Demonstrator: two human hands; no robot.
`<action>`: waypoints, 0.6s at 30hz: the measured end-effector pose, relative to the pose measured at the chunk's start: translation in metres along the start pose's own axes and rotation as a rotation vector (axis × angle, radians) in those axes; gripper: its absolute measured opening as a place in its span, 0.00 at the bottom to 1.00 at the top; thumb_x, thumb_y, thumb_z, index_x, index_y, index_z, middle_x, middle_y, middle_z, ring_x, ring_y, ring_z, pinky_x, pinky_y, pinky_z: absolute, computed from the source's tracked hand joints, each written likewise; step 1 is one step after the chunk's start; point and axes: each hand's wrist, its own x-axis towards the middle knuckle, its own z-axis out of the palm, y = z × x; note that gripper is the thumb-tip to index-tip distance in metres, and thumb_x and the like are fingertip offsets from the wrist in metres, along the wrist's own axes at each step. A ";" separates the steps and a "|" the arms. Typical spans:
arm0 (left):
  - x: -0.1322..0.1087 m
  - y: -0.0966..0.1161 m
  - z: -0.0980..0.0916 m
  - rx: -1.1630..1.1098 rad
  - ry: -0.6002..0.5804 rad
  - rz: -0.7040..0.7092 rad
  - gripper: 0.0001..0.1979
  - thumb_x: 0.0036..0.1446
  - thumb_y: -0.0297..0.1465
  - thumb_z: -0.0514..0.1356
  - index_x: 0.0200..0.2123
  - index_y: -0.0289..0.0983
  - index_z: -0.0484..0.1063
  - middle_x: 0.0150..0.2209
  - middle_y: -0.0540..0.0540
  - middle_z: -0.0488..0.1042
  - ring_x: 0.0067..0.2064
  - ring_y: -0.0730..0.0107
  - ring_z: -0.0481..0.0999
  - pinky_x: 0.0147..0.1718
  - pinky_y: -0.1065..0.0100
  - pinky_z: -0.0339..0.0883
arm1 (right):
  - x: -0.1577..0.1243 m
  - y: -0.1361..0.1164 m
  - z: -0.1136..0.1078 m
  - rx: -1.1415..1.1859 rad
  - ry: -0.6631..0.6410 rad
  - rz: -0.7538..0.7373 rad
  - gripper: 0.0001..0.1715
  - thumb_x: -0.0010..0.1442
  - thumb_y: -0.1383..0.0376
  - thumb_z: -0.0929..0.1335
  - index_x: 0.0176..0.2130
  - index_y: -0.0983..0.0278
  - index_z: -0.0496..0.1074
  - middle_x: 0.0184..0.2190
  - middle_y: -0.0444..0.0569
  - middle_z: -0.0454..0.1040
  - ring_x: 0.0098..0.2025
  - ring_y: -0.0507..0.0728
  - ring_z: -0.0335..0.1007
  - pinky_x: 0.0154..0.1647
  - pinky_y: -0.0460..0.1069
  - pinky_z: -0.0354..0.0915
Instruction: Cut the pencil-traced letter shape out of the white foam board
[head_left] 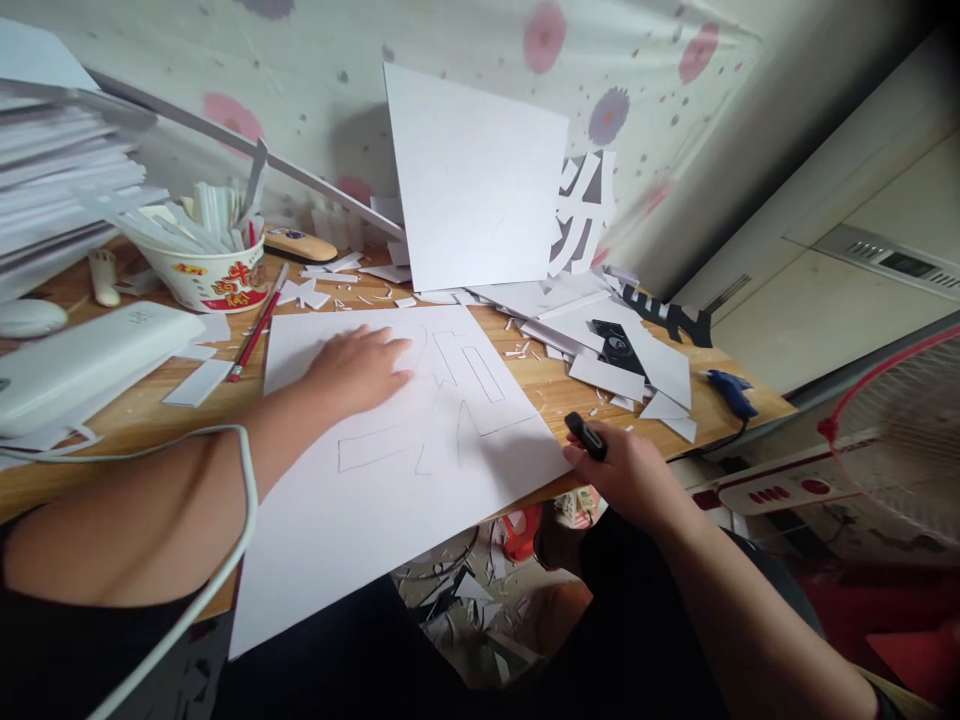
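A large white sheet [390,480] with pencilled outlines lies on the wooden desk [135,410] and hangs over its front edge. My left hand [358,368] rests flat on the sheet's upper part, fingers stretched out. My right hand [626,472] sits at the sheet's right edge, closed round a black cutter [586,437] whose tip points up and left toward the drawn shapes.
A noodle bowl [208,275] of paper strips, a red pencil [253,338], white boxes [82,360] and stacked paper [60,170] stand left. A white board [472,185] leans on the wall. Paper scraps [637,360] and a blue glue gun [731,390] lie right. A fan [900,440] stands beyond the desk.
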 end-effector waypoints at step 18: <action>-0.012 0.004 0.005 -0.052 -0.189 -0.087 0.34 0.65 0.52 0.42 0.70 0.45 0.52 0.74 0.42 0.42 0.73 0.43 0.40 0.64 0.37 0.42 | -0.068 0.012 0.051 0.668 0.003 0.350 0.22 0.50 0.47 0.72 0.31 0.61 0.69 0.19 0.41 0.67 0.22 0.55 0.65 0.26 0.49 0.60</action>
